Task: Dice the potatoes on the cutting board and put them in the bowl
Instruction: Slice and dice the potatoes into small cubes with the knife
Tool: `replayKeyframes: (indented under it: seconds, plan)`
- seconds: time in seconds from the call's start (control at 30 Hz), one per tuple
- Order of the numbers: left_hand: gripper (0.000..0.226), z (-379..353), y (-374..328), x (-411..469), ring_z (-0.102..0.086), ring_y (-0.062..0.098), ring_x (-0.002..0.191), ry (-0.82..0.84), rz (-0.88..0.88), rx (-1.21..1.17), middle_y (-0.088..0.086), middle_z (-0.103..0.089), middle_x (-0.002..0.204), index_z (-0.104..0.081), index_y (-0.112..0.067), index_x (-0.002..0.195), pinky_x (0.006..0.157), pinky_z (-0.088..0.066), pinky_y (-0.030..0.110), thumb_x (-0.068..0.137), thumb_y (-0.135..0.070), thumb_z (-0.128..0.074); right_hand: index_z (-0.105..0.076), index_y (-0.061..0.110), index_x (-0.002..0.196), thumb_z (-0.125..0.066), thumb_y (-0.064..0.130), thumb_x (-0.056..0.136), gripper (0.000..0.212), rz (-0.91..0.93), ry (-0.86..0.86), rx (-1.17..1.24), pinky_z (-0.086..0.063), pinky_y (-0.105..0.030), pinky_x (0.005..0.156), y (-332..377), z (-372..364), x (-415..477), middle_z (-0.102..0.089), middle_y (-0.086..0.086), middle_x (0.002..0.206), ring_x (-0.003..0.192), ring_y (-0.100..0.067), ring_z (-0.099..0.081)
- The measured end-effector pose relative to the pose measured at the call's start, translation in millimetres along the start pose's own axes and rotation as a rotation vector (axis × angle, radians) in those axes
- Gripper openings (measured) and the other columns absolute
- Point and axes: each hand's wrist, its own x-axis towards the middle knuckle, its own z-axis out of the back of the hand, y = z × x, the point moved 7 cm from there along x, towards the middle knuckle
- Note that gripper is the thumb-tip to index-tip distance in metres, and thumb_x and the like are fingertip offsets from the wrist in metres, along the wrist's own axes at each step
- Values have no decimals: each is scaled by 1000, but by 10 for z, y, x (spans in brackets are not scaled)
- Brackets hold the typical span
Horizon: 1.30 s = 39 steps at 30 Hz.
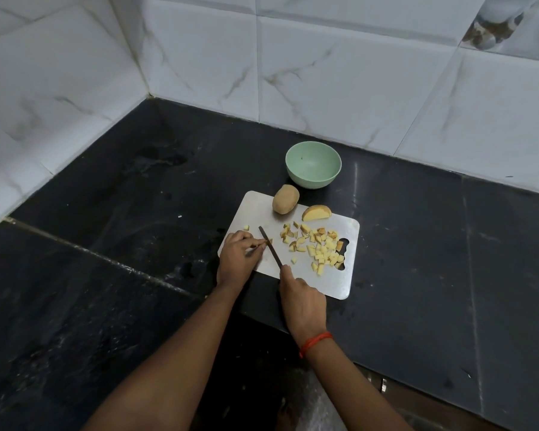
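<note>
So you're partway: diced pieces (319, 248) lie heaped on the cutting board (339, 281), while a whole potato (285, 199) and a cut wedge (316, 213) wait, and the bowl (313, 164) looks empty. Your right hand (304, 301) grips the knife (269, 247); your left hand (238, 255) pinches a small piece. No writing is readable.

This is a home kitchen. White marble-look wall tiles (339, 70) meet in a corner above a dark stone tabletop (106, 213). A cutting board (339, 281) with potato pieces (321, 247) sits there.
</note>
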Motion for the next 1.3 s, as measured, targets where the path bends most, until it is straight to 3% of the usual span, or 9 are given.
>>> replayKeyframes:
  seconds: [0.13, 0.27, 0.53, 0.77, 0.9, 1.13, 1.3]
  plan:
    - [15, 2, 28, -7, -59, 15, 100, -20, 23, -17, -7, -63, 95, -81, -16, 100, 85, -54, 29, 88, -25, -79, -48, 19, 97, -82, 18, 77, 39, -40, -21, -8, -19, -22, 37, -143, -1, -262, -50, 0, 52, 31, -24, -46]
    - [16, 26, 71, -27, -65, 10, 95, -70, 46, -106, -9, -69, 91, -80, -13, 97, 80, -58, 30, 83, -20, -84, -38, 23, 90, -61, 28, 97, 24, -126, -63, 94, -22, -25, 39, -306, 27, -336, -51, 3, 52, 37, -25, -51]
    - [14, 13, 42, -18, -62, 11, 95, -47, -21, -34, -7, -71, 95, -81, -18, 101, 81, -56, 36, 88, -22, -78, -36, 22, 84, -45, 34, 99, 21, -10, -135, 161, -19, -23, 35, -89, 58, -144, -47, 3, 47, 31, -21, -45]
    - [12, 15, 12, -13, -61, 11, 96, -33, -45, -10, -7, -71, 96, -81, -18, 100, 83, -54, 32, 89, -20, -77, -38, 22, 88, -75, 22, 84, 37, -9, -65, 109, -20, -22, 34, -36, 13, -76, -45, 3, 46, 29, -20, -43]
    - [12, 25, 5, -4, -61, 12, 95, -34, -42, 4, -6, -71, 95, -81, -17, 99, 80, -54, 31, 89, -20, -76, -41, 22, 95, -82, 20, 78, 45, 6, -48, 75, -17, -19, 36, 61, 35, 53, -46, 1, 43, 27, -22, -44]
    - [11, 18, 20, -6, -62, 15, 93, -48, -9, -10, -5, -69, 94, -81, -15, 98, 80, -56, 35, 89, -19, -77, -46, 21, 98, -74, 24, 86, 30, 8, -21, 19, -21, -23, 35, -164, -19, -329, -49, 1, 53, 32, -23, -46]
    - [11, 21, 28, -14, -62, 13, 94, -52, -9, -30, -8, -68, 93, -81, -17, 98, 80, -56, 33, 88, -20, -78, -40, 22, 91, -55, 32, 99, 20, -73, -85, 176, -23, -24, 37, -171, 39, -336, -52, 4, 54, 36, -23, -51]
